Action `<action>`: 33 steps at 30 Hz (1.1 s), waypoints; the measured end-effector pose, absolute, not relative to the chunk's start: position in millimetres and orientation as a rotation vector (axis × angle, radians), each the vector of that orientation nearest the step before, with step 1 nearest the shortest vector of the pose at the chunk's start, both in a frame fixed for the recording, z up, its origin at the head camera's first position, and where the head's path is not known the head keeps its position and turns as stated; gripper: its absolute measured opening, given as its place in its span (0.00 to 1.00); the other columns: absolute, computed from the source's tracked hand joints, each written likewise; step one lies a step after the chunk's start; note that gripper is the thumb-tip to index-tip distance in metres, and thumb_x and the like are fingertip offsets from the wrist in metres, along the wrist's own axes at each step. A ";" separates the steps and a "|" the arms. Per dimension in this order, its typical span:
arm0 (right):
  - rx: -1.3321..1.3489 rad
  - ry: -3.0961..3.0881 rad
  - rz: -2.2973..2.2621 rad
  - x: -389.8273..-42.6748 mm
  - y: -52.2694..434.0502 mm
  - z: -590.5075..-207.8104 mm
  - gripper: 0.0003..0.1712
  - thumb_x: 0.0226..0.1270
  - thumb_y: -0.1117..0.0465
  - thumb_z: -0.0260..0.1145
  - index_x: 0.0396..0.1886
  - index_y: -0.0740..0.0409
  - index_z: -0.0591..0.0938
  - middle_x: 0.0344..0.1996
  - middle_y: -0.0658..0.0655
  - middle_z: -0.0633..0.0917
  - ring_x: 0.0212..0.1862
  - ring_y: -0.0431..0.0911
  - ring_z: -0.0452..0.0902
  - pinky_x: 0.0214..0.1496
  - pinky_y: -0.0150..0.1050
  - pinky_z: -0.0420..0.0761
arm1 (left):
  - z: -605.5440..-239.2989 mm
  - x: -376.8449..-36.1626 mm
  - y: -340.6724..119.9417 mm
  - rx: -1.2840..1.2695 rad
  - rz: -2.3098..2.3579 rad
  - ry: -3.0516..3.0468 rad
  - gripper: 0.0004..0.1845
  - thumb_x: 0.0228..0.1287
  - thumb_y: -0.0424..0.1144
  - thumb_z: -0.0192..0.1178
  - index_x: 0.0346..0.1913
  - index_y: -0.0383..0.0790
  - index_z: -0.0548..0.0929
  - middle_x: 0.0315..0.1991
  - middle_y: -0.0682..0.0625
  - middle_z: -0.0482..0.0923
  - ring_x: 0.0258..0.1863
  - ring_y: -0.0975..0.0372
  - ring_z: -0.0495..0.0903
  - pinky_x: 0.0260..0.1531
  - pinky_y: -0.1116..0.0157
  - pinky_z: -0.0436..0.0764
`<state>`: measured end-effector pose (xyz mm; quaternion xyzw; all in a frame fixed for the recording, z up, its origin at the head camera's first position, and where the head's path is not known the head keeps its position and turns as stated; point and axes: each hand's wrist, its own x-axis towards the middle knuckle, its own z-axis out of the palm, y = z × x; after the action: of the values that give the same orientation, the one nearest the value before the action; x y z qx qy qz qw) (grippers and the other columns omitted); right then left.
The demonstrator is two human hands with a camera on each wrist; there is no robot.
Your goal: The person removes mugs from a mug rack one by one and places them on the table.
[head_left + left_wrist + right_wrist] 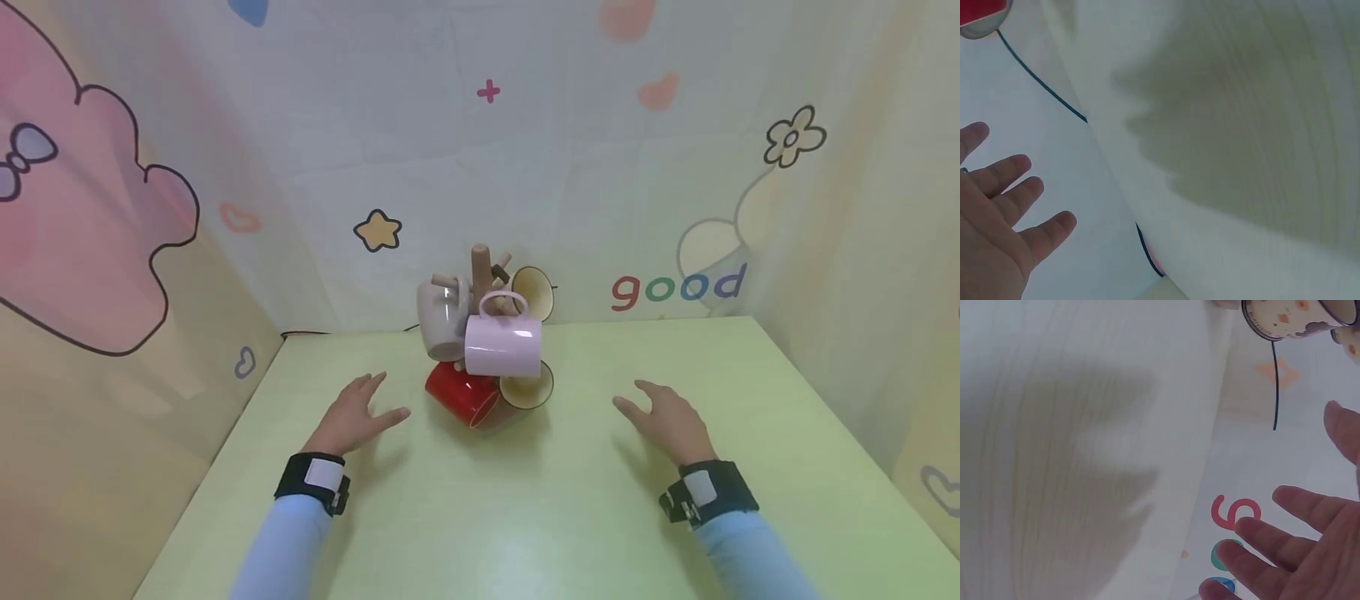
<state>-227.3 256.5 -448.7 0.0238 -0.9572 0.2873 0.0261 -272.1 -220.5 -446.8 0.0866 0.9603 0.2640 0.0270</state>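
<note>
1. Both hands hover with fingers spread, holding nothing: the left hand [357,417] and right hand [666,421] flank the mug tree [481,271] on the counter [525,517].
2. Judging by this, reach the pink mug [502,343] first; lift its handle clear of the peg before pulling away.
3. Only the head view shows the whole tree; the right wrist view shows a patterned mug [1285,317] close up.
</note>
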 end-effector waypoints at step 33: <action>0.097 -2.916 1.081 -192.0 197.7 -417.2 0.44 0.74 0.36 0.53 0.73 0.66 0.65 0.68 0.71 0.69 0.68 0.67 0.64 0.65 0.64 0.67 | -421.9 -222.5 -164.9 0.172 1.231 2.991 0.46 0.63 0.63 0.62 0.77 0.44 0.58 0.76 0.41 0.55 0.74 0.45 0.54 0.65 0.38 0.62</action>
<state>-192.0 197.7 -417.2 0.0311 -0.9371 0.3474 0.0153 -222.5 -164.9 -421.9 0.0531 0.9223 0.3797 -0.0489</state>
